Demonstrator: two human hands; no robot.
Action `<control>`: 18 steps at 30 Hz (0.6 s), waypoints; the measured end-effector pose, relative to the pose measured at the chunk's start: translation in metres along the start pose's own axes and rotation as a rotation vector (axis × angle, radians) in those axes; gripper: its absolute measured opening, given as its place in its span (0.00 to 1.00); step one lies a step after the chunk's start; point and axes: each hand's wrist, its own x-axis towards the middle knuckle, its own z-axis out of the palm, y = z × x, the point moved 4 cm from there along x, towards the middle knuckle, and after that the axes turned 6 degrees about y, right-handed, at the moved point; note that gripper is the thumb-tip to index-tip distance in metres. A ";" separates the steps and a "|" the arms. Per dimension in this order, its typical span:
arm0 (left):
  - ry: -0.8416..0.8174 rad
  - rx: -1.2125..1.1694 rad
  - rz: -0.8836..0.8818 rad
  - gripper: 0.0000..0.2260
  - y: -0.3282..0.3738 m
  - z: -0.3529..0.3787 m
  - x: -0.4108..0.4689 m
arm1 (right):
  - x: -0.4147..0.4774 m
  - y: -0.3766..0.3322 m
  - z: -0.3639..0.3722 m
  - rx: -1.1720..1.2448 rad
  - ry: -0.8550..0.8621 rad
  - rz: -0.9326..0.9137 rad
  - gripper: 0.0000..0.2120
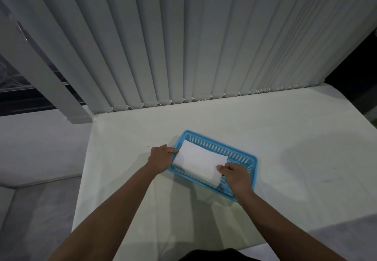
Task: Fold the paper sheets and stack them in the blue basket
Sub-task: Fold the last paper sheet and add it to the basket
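Pale vertical blinds [183, 36] filled the whole upper half of what I watched on the feed, their weighted bottoms linked by a bead chain along the far edge of the table. At 9 o'clock of them a dark strip of window [12, 89] showed behind one loose slat. Below the blinds lay the table [285, 148], covered in white, spreading from 12 o'clock down toward the camera. Two bare forearms reached up across it, the left one [114, 209] from 7 o'clock and the right one [285, 220] from 5 o'clock, with a bit of dark clothing [212, 255] at 6 o'clock. Near the middle of the table sat the blue basket [224, 151], a shallow slotted tray with its long side running from 10 o'clock to 4 o'clock. Over it was the folded paper sheet [201, 161], white and rectangular, lying along the basket's length, its 9 o'clock end covering the rim there; I could not tell whether it touched the basket floor. The left hand [161, 158] pinched the sheet's 9 o'clock edge with curled fingers. The right hand [237, 177] pinched its 4 o'clock corner, thumb on top of the paper, over the basket's near wall.
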 end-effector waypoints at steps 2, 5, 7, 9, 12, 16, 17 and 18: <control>-0.001 -0.029 -0.011 0.24 0.001 -0.002 -0.002 | 0.000 0.000 0.000 -0.004 0.000 -0.007 0.21; -0.005 -0.053 -0.012 0.23 0.003 -0.004 -0.006 | -0.001 0.000 0.000 0.000 -0.013 0.002 0.18; -0.001 -0.052 -0.013 0.23 0.003 -0.004 -0.006 | -0.003 0.000 -0.001 -0.001 0.005 -0.007 0.13; 0.051 -0.057 0.020 0.20 0.006 -0.008 -0.010 | -0.006 -0.001 -0.004 -0.015 0.065 -0.010 0.08; 0.187 -0.064 0.110 0.18 0.018 -0.017 -0.021 | -0.010 -0.005 -0.009 -0.181 0.202 -0.236 0.20; 0.150 0.271 0.364 0.25 0.037 0.000 -0.033 | -0.017 -0.007 0.012 -0.678 0.063 -0.520 0.31; 0.113 0.342 0.383 0.28 0.037 0.007 -0.035 | -0.017 -0.003 0.020 -0.784 0.018 -0.543 0.35; 0.081 0.382 0.387 0.33 0.034 0.013 -0.036 | -0.016 0.002 0.027 -0.865 -0.008 -0.556 0.38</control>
